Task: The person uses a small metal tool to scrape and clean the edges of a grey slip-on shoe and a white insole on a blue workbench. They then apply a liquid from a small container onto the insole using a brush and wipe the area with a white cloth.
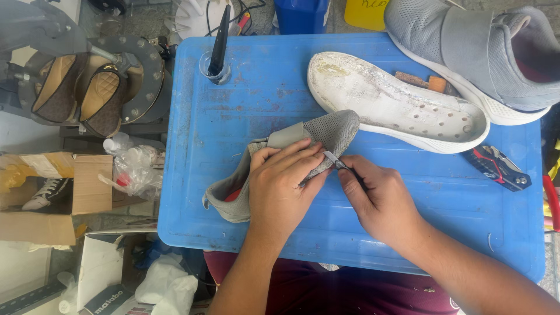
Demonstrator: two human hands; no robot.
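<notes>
Blue plastic board point(245, 105) serves as worktop, scuffed and stained — daylight, even. Left of it, grey floor cluttered: open cardboard boxes point(52, 198), crumpled plastic bags point(137, 169), white rags point(169, 286). Round metal stand point(146, 64) behind — holds brown shoes point(79, 93).

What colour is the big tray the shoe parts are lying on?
Bright blue. The plastic tray has some scuffs and smudges on it, seen best in the head view.

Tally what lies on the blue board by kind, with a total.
Grey shoe upper, held by left hand: 1
White sole: 1
Whole grey shoe: 1
Small blade, in right hand: 1
Folding knife: 1
Total: 5
</notes>
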